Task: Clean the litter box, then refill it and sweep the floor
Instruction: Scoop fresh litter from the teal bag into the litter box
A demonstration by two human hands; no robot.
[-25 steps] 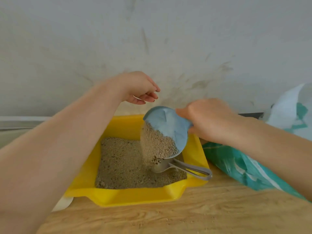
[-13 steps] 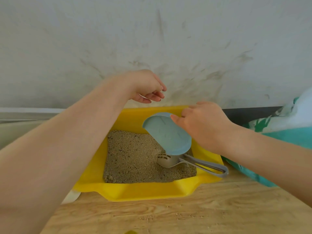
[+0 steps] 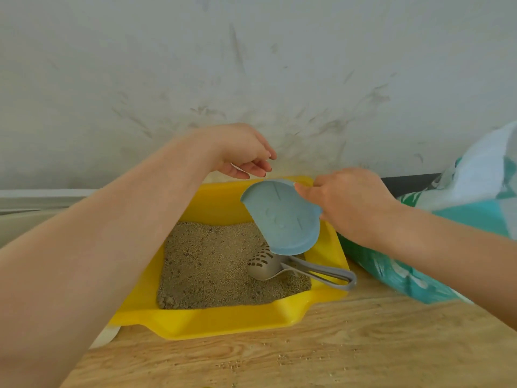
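A yellow litter box [image 3: 223, 322] sits on the wooden floor against the wall, its bottom covered with brown litter [image 3: 212, 264]. My right hand [image 3: 347, 203] grips a light blue scoop [image 3: 282, 219], held tipped over the box's right side with its underside facing me. A grey slotted litter scoop [image 3: 268, 264] lies in the litter, its handle resting over the right rim. Above the box's far edge hovers my left hand [image 3: 240, 152], fingers loosely curled and apart, holding nothing.
A teal and white litter bag [image 3: 447, 247] lies on the floor to the right of the box. The scuffed grey wall [image 3: 251, 79] rises right behind. Loose grains [image 3: 282, 359] dot the wooden floor in front. A white object [image 3: 107, 336] peeks out under my left arm.
One second ago litter was pouring from the blue scoop into the box; the stream has stopped and the scoop is empty. The grey scoop, earlier half hidden, now shows.
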